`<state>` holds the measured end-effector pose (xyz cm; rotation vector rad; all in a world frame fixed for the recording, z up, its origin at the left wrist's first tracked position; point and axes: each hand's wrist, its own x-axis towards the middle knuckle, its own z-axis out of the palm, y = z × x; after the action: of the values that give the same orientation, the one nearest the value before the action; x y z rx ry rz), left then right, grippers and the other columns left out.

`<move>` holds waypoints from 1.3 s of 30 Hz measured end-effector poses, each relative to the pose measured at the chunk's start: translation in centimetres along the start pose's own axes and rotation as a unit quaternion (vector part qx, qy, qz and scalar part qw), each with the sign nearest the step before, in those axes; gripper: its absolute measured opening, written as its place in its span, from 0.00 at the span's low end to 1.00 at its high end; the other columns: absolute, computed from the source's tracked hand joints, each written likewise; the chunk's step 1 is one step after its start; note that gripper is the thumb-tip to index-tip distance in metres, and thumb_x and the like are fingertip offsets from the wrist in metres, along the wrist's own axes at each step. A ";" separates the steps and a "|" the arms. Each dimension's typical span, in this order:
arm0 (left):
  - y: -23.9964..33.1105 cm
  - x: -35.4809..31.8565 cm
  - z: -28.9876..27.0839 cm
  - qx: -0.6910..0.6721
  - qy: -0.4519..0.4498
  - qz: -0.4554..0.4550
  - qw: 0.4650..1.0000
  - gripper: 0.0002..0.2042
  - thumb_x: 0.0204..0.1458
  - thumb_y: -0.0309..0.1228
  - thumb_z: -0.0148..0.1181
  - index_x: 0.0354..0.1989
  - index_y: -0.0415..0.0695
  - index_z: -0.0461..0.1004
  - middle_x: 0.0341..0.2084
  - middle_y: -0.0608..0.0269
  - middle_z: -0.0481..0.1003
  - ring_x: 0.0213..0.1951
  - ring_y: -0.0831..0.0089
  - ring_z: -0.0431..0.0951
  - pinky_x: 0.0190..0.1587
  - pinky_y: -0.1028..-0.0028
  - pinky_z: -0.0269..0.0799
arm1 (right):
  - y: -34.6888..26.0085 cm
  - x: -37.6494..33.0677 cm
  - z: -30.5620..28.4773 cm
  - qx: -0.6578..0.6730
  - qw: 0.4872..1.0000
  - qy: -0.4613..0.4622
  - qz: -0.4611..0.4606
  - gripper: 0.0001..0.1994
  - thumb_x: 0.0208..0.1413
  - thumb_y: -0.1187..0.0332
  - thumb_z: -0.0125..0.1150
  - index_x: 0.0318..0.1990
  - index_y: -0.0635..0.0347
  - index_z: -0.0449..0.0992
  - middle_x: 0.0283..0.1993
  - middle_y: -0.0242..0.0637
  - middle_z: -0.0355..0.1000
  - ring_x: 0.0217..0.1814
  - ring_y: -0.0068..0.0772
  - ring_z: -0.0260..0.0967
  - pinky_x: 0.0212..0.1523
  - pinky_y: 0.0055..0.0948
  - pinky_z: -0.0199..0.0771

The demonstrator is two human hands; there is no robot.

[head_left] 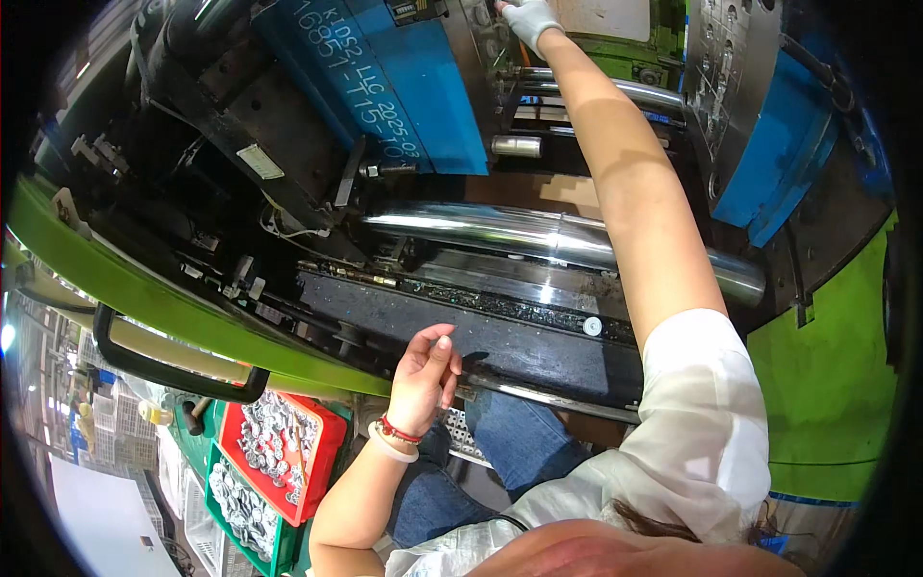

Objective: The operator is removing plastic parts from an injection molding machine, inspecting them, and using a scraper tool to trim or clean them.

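R hand (529, 19), in a white knit glove, is up at 12 o'clock, arm fully stretched into the open mould gap of the machine. It's pressed against the steel mould face (478, 38) beside the blue block (385, 87); fingers are cut off by the frame edge, so can't tell if it grips anything or just touches. No part visible in it.

L hand (423, 375) is bare, w/ red and white bracelets at the wrist, at approx 7 o'clock from frame centre. Fingers loosely curled, holding nothing, fingertips resting on the edge of the dark bed (538, 337).

Progress, as a judgement: the reach into the mould is at its far point, nothing lifted out yet as far as shown. Red crate (332, 452) and green crate (279, 548) at 7–8 o'clock already hold many small grey metal-looking parts, so a good batch looks done.

Materials: tie bar (538, 236) at centre is a polished chrome cylinder, mirror-bright. Bed is matte black, gritty, speckled w/ debris. Mould block painted glossy blue; 2nd blue half (769, 135) at 2 o'clock w/ grey machined face. Guard (827, 385) is flat green sheet metal, w/ a black loop handle (173, 370) at 8 o'clock. Crates are rigid plastic.
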<state>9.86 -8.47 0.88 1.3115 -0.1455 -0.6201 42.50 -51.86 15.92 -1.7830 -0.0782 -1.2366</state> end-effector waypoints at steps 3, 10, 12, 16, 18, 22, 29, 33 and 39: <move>0.0 0.0 0.0 -0.007 0.003 -0.005 1.000 0.14 0.62 0.38 0.50 0.51 0.45 0.64 0.23 0.65 0.69 0.11 0.83 0.60 0.12 0.83 0.55 | 0.6 0.3 0.4 -0.012 1.000 0.001 -0.008 0.14 0.55 0.68 0.59 0.47 0.65 0.76 0.45 0.47 0.76 0.49 0.39 0.72 0.51 0.31 0.69; 0.1 -0.1 0.0 -0.002 -0.008 0.003 1.000 0.14 0.62 0.38 0.50 0.51 0.44 0.64 0.23 0.65 0.69 0.11 0.82 0.60 0.12 0.83 0.55 | 1.5 0.7 1.5 0.008 1.000 0.022 0.007 0.15 0.55 0.69 0.58 0.48 0.65 0.75 0.48 0.48 0.75 0.52 0.41 0.72 0.53 0.30 0.69; 0.1 -0.2 0.0 -0.005 -0.003 -0.002 1.000 0.14 0.62 0.38 0.50 0.51 0.45 0.64 0.23 0.65 0.69 0.11 0.82 0.60 0.12 0.83 0.54 | 0.5 -0.1 1.7 0.029 0.999 0.030 0.027 0.15 0.56 0.70 0.56 0.50 0.64 0.75 0.49 0.49 0.74 0.53 0.42 0.71 0.55 0.30 0.68; 0.2 -0.4 0.1 -0.004 -0.006 0.004 1.000 0.13 0.62 0.38 0.49 0.51 0.44 0.65 0.23 0.65 0.69 0.11 0.83 0.60 0.12 0.83 0.54 | -2.2 -3.6 1.1 -0.066 0.997 0.030 0.040 0.19 0.55 0.72 0.48 0.56 0.62 0.71 0.54 0.49 0.71 0.59 0.47 0.67 0.60 0.32 0.63; 0.2 -0.4 0.2 -0.003 -0.001 -0.010 1.000 0.13 0.62 0.38 0.49 0.51 0.44 0.65 0.23 0.65 0.69 0.11 0.83 0.60 0.12 0.83 0.54 | -3.3 -4.4 0.0 -0.132 0.990 -0.038 0.023 0.26 0.52 0.72 0.42 0.61 0.59 0.66 0.64 0.47 0.62 0.67 0.52 0.54 0.67 0.33 0.52; 0.1 0.0 0.2 0.013 0.004 0.019 1.000 0.14 0.63 0.39 0.48 0.50 0.44 0.65 0.22 0.65 0.69 0.10 0.83 0.59 0.12 0.83 0.54 | -6.2 -4.8 -1.5 -0.256 0.955 -0.111 0.096 0.33 0.51 0.71 0.42 0.69 0.54 0.50 0.73 0.50 0.43 0.74 0.53 0.38 0.72 0.32 0.41; -0.5 0.2 -1.3 -0.062 0.033 0.010 0.997 0.20 0.65 0.48 0.39 0.49 0.43 0.67 0.22 0.63 0.70 0.12 0.80 0.62 0.14 0.80 0.56 | -19.8 -18.0 -2.1 0.022 0.956 -0.120 -0.268 0.10 0.54 0.69 0.51 0.40 0.56 0.77 0.40 0.43 0.74 0.46 0.48 0.70 0.48 0.39 0.71; -0.9 1.1 -2.1 -0.139 0.035 -0.048 0.989 0.23 0.62 0.54 0.40 0.45 0.45 0.69 0.23 0.64 0.70 0.16 0.75 0.66 0.19 0.76 0.61 | -25.4 -31.1 -2.7 -0.040 0.783 -0.552 -0.284 0.11 0.49 0.60 0.56 0.35 0.56 0.77 0.37 0.41 0.73 0.43 0.45 0.71 0.45 0.40 0.72; -1.3 0.8 -2.7 -0.233 0.038 -0.001 0.972 0.28 0.63 0.55 0.32 0.52 0.45 0.68 0.45 0.63 0.75 0.47 0.66 0.76 0.44 0.68 0.74 | -24.9 -37.2 -1.4 -0.027 0.785 -0.538 -0.307 0.10 0.42 0.64 0.61 0.31 0.58 0.77 0.39 0.41 0.73 0.47 0.44 0.71 0.47 0.40 0.72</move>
<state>11.30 -6.72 -1.33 0.8774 0.0634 -0.5623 10.47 -23.11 3.75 -2.3921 -1.3745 -0.4222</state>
